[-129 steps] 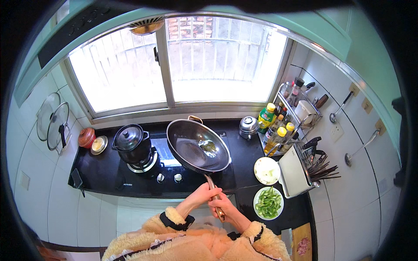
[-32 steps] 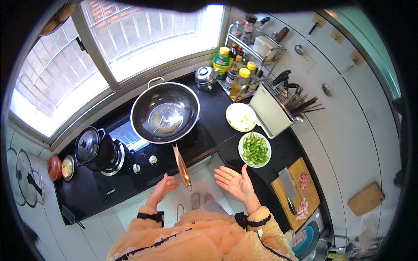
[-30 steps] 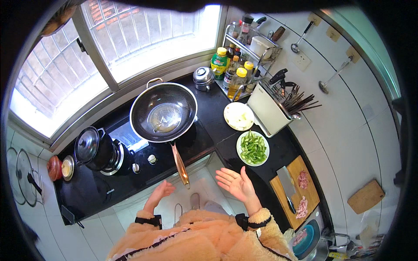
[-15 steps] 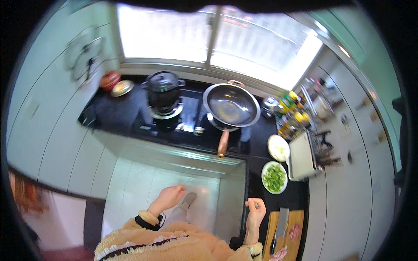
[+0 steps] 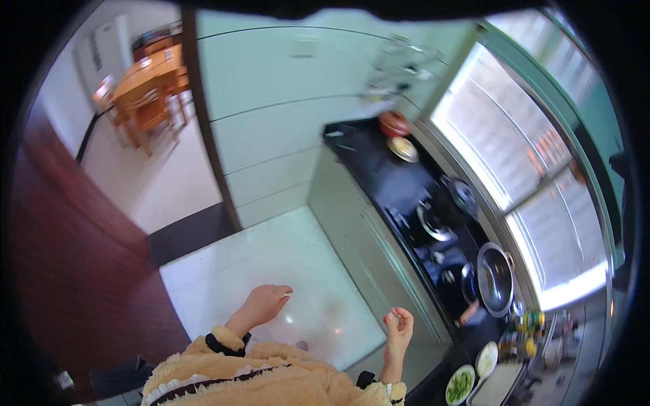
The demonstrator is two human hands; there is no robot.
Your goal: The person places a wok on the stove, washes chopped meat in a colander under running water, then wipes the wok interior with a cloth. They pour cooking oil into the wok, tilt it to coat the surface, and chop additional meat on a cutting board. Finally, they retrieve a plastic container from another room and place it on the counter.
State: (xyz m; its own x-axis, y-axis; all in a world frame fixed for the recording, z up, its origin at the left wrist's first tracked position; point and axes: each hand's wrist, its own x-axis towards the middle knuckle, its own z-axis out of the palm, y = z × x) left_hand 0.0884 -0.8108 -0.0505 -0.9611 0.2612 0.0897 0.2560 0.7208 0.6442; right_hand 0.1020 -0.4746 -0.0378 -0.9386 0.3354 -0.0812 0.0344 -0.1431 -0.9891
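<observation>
My left hand (image 5: 265, 303) hangs in the air over the pale floor tiles, its fingers loosely stretched and nothing in it. My right hand (image 5: 398, 333) is held up in front of the cabinet side, fingers bent toward the thumb with a small gap, also holding nothing. Neither touches anything. Nearest to the right hand, at the lower right on the black counter (image 5: 365, 159), stand a plate of chopped green vegetables (image 5: 461, 384) and a plate of pale pieces (image 5: 487, 359). A wok (image 5: 495, 279) and a lidded black pot (image 5: 460, 197) sit on the stove.
A reddish-brown door (image 5: 88, 271) stands at the left beside a doorway. Beyond it are a wooden table (image 5: 152, 71) and chairs (image 5: 149, 111). A red pot (image 5: 394, 124) and a gold-coloured lid (image 5: 403, 149) lie at the counter's far end. Bottles (image 5: 531, 321) crowd the right.
The view has swung left, bringing the doorway and dining table in, while stove and counter shift right. The cutting board with the knife has left the picture. Both hands keep nearly the same pose.
</observation>
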